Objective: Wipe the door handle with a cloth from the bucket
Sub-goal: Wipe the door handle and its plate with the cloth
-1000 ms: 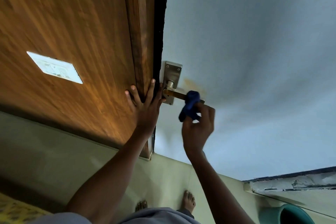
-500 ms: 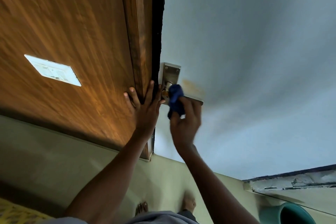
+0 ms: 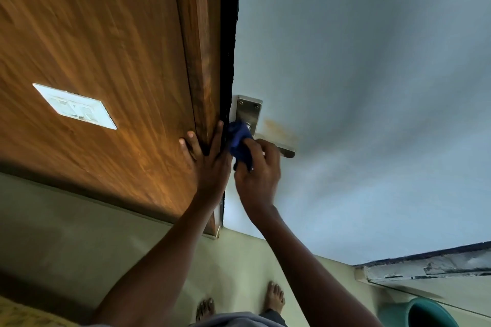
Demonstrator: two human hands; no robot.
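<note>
A metal lever door handle with a rectangular backplate is fixed to a pale blue-grey door. My right hand holds a bunched blue cloth and presses it against the inner end of the lever, by the backplate. Only the lever's outer tip shows past my fingers. My left hand lies flat, fingers spread, on the brown wooden frame beside the door's edge. A green bucket stands on the floor at the bottom right.
A white switch plate sits on the wood panel at left. My bare feet stand on the pale floor. A worn ledge runs along the lower right, above the bucket. A rusty stain marks the door near the handle.
My right hand has slid the cloth along the lever from its outer end to its inner end by the backplate. The left hand has stayed on the frame.
</note>
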